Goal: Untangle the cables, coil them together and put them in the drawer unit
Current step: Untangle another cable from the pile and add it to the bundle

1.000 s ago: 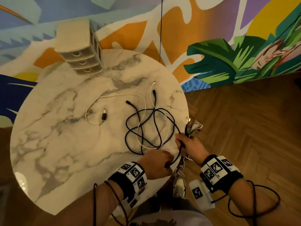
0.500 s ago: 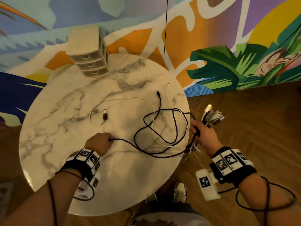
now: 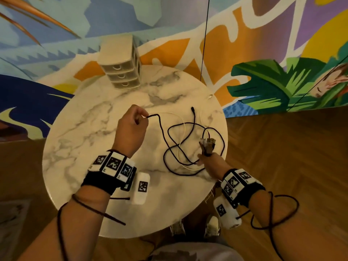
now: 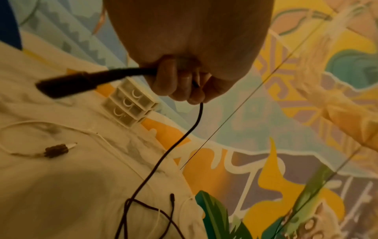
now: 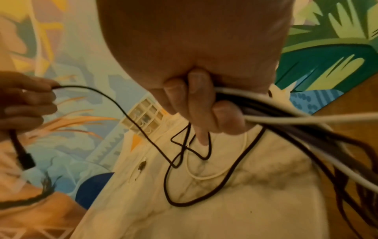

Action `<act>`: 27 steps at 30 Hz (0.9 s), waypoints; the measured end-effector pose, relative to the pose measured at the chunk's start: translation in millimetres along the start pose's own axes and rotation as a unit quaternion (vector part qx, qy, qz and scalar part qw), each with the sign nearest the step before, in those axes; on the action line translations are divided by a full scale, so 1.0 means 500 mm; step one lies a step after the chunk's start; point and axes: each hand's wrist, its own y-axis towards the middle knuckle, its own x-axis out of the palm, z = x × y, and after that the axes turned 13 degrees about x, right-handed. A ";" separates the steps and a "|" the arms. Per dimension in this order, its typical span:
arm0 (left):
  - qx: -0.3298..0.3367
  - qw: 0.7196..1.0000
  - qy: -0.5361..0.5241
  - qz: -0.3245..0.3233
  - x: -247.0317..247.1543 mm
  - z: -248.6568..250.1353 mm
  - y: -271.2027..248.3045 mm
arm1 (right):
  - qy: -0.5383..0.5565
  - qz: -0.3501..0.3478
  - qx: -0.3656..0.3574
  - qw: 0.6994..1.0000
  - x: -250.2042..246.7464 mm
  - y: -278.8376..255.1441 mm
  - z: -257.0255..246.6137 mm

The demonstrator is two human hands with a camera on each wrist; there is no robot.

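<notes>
Nearest the camera, the right hand (image 3: 211, 162) hovers at the near right edge of the round marble desk (image 3: 79, 147), its grip curled tight around a bundle of black and white cable ends (image 5: 266, 110) that stick up out of the fist. From that fist the black cable (image 3: 169, 147) spills onto the marble in loose crossing loops, tangled with a thin white cable (image 3: 181, 146) that lies under and through them.

Further in, the left hand (image 3: 131, 127) is raised above the middle of the desk — its grip is clamped on the black cable close to one end, so that the plug (image 4: 67, 84) pokes out one side of the fist and the cord drops from the other side down to the loops. Another black plug (image 3: 192, 109) rests on the marble beyond the tangle.

At the far edge stands the beige drawer unit (image 3: 120, 61), three drawers all closed, well apart from both hands. Behind it rises a painted mural wall (image 3: 263, 53).
</notes>
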 end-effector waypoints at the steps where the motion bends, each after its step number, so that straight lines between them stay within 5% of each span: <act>1: 0.010 0.999 0.033 -0.008 0.002 -0.001 -0.002 | 0.013 0.030 -0.004 0.999 -0.016 -0.013 0.007; 6: 0.070 0.981 0.165 -0.072 0.008 0.032 -0.015 | 0.179 0.132 -0.110 0.969 -0.083 -0.079 0.016; 10: 0.152 0.952 0.179 -0.196 0.048 0.119 -0.038 | 0.198 0.029 -0.273 0.941 -0.084 -0.157 -0.035; 13: 0.182 0.937 0.125 -0.270 0.077 0.170 -0.052 | 0.155 -0.030 -0.326 0.932 -0.072 -0.191 -0.074; 20: 0.113 0.959 -0.007 -0.262 0.043 0.182 -0.050 | 0.277 -0.043 -0.192 0.941 -0.087 -0.165 -0.045; 24: 0.022 0.947 -0.232 -0.221 0.034 0.189 -0.053 | 0.257 -0.021 -0.185 0.948 -0.084 -0.154 -0.040; 27: 0.000 0.940 -0.293 -0.177 0.046 0.196 -0.054 | 0.211 0.015 -0.198 0.957 -0.076 -0.151 -0.044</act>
